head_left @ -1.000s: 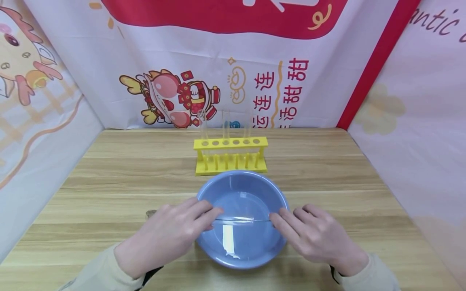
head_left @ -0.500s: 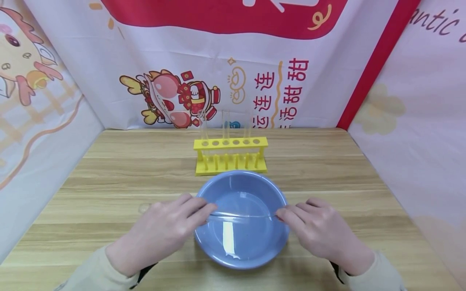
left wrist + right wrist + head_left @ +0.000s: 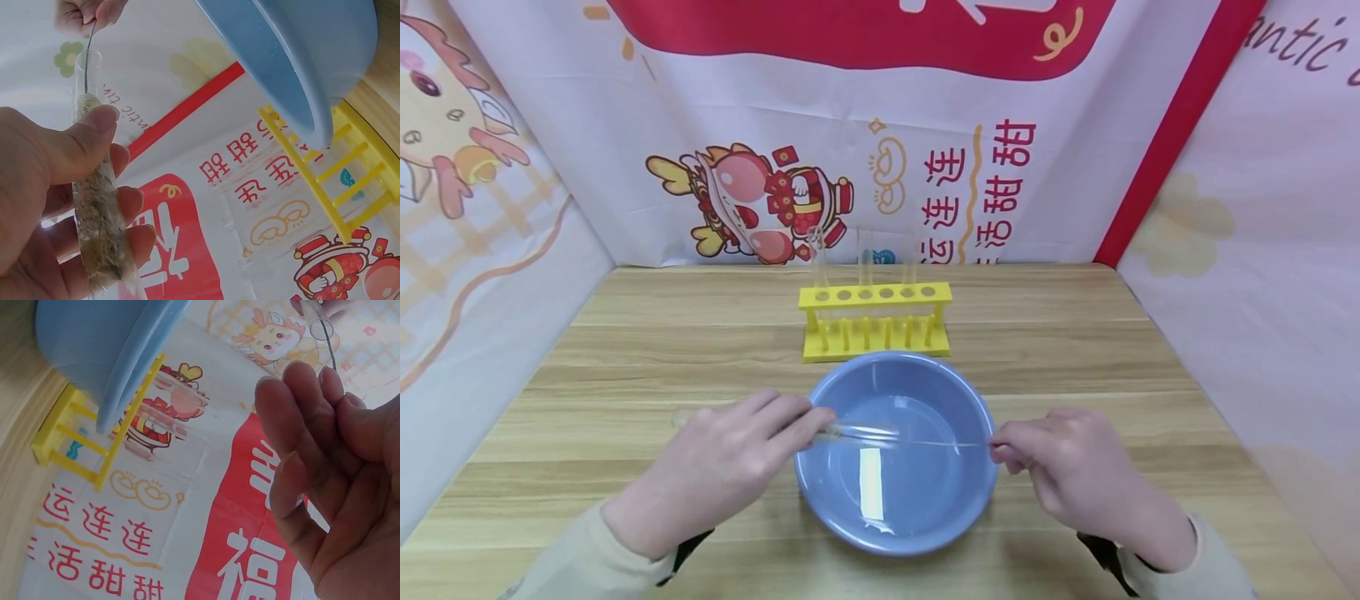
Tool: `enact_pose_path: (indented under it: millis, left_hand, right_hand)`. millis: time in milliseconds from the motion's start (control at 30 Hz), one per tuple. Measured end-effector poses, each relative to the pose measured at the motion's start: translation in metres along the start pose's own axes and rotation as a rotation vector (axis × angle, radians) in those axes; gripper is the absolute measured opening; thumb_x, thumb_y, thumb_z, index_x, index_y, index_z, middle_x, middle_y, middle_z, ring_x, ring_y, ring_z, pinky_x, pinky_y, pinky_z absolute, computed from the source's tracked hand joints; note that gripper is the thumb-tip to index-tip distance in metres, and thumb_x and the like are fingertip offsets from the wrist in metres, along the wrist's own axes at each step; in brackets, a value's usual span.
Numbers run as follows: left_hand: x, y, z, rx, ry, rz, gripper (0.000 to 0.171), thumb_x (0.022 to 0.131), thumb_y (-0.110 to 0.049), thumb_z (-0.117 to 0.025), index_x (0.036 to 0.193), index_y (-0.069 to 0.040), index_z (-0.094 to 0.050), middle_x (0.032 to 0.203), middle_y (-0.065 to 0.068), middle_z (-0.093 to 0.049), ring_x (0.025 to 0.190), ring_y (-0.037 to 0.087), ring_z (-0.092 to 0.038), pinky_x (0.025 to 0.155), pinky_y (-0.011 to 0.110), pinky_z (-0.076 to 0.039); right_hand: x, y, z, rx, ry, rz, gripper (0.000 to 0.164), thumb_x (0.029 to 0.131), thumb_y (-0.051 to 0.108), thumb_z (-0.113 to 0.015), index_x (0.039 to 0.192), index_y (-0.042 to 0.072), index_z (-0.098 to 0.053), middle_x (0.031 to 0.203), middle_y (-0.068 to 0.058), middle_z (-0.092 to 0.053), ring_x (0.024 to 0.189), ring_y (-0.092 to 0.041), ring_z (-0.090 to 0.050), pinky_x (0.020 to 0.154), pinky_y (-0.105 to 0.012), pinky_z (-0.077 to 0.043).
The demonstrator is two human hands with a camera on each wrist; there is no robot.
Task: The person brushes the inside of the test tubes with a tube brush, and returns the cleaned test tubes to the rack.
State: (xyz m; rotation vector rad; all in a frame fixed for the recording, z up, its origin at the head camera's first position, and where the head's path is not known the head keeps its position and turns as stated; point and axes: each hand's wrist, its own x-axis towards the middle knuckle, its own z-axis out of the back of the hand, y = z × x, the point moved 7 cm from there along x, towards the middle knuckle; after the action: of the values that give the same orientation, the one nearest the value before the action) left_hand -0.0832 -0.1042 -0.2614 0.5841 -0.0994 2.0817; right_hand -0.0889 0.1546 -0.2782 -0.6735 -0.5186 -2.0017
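Observation:
Above the blue basin (image 3: 901,546), my left hand (image 3: 730,454) grips a clear glass test tube (image 3: 94,62) lying roughly level. Inside the tube is a test tube brush (image 3: 103,231), its pale, matted bristles mostly within the part my left fingers wrap. The thin twisted wire handle (image 3: 943,443) comes out of the tube's mouth toward the right. At the basin's right rim, my right hand (image 3: 1078,467) pinches that wire between thumb and fingers. Part of the tube is hidden behind my left hand in the head view.
Just behind the basin stands a yellow test tube rack (image 3: 876,353) holding several upright parts, with clear test tubes (image 3: 866,258) in some holes. A wood-grain table (image 3: 647,350) lies beneath. Printed cloths (image 3: 820,92) hang at the back and both sides.
My hands have moved farther apart: the left hand shifts left with the tube, the right hand shifts right with the wire. More of the tube's mouth end and wire now shows between them.

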Motion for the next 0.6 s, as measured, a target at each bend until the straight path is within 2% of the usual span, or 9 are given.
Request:
enact_pose_path:
  millis: [67,100,200,233,267,333,467,600]
  left_hand:
    - [-0.001,0.001,0.000,-0.003,0.001,0.003,0.054,0.071,-0.007,-0.088,0.122,-0.010,-0.070,0.102,0.006,-0.068,0.086,0.020,-0.067,0.062,0.032,-0.060]
    - [-0.001,0.002,0.000,-0.005,-0.001,0.004,0.049,0.076,-0.008,-0.085,0.122,-0.010,-0.070,0.102,0.006,-0.068,0.086,0.020,-0.067,0.062,0.031,-0.060]
    - [-0.002,0.004,0.001,0.004,-0.036,-0.004,0.024,0.100,-0.013,-0.059,0.122,-0.009,-0.070,0.101,0.006,-0.068,0.083,0.020,-0.066,0.055,0.029,-0.058]
    - [-0.002,0.004,0.002,0.010,-0.048,-0.008,0.028,0.106,-0.016,-0.049,0.122,-0.009,-0.070,0.100,0.006,-0.068,0.082,0.020,-0.066,0.053,0.029,-0.057]
    - [-0.002,0.004,0.002,0.016,-0.058,-0.011,0.036,0.109,-0.020,-0.038,0.122,-0.009,-0.070,0.100,0.006,-0.068,0.081,0.020,-0.066,0.051,0.028,-0.056]
    - [-0.003,0.006,0.003,0.020,-0.073,-0.012,0.054,0.111,-0.025,-0.019,0.122,-0.009,-0.070,0.099,0.005,-0.068,0.080,0.020,-0.065,0.047,0.027,-0.054]
    - [-0.003,0.009,0.002,0.008,-0.066,-0.006,0.054,0.110,-0.027,-0.020,0.125,-0.008,-0.069,0.101,0.006,-0.069,0.081,0.021,-0.066,0.047,0.027,-0.053]
    - [-0.004,0.011,0.002,0.010,-0.073,-0.007,0.052,0.110,-0.025,-0.022,0.126,-0.007,-0.068,0.102,0.008,-0.069,0.083,0.023,-0.067,0.048,0.028,-0.054]
  right_hand:
    - [-0.001,-0.002,0.001,0.025,0.011,-0.023,0.034,0.080,-0.006,-0.043,0.084,0.016,-0.069,0.065,0.017,-0.065,0.053,0.005,-0.054,0.046,-0.013,-0.037]
    - [-0.001,-0.003,0.002,0.039,0.015,-0.031,0.032,0.083,-0.005,-0.045,0.085,0.017,-0.069,0.064,0.018,-0.063,0.053,0.006,-0.052,0.046,-0.012,-0.037]
    - [-0.003,-0.007,0.002,0.080,0.025,-0.051,0.027,0.092,0.003,-0.048,0.086,0.019,-0.069,0.064,0.020,-0.058,0.053,0.007,-0.048,0.046,-0.010,-0.037]
    - [-0.004,-0.008,0.002,0.097,0.025,-0.050,0.025,0.095,0.005,-0.049,0.087,0.019,-0.069,0.063,0.019,-0.057,0.053,0.007,-0.047,0.047,-0.010,-0.038]
    - [-0.004,-0.009,0.002,0.115,0.024,-0.049,0.024,0.093,0.003,-0.051,0.088,0.018,-0.069,0.063,0.019,-0.057,0.054,0.007,-0.047,0.047,-0.010,-0.039]
    - [-0.005,-0.011,0.002,0.145,0.026,-0.059,0.022,0.092,0.000,-0.055,0.088,0.017,-0.069,0.064,0.018,-0.056,0.055,0.008,-0.047,0.049,-0.010,-0.041]
    - [-0.007,-0.016,0.003,0.203,0.050,-0.137,0.027,0.083,-0.009,-0.065,0.085,0.018,-0.067,0.063,0.018,-0.054,0.056,0.009,-0.048,0.051,-0.010,-0.042]
    - [-0.009,-0.022,0.002,0.292,0.097,-0.255,0.034,0.084,-0.014,-0.065,0.082,0.020,-0.066,0.064,0.019,-0.054,0.055,0.007,-0.050,0.051,-0.010,-0.042]
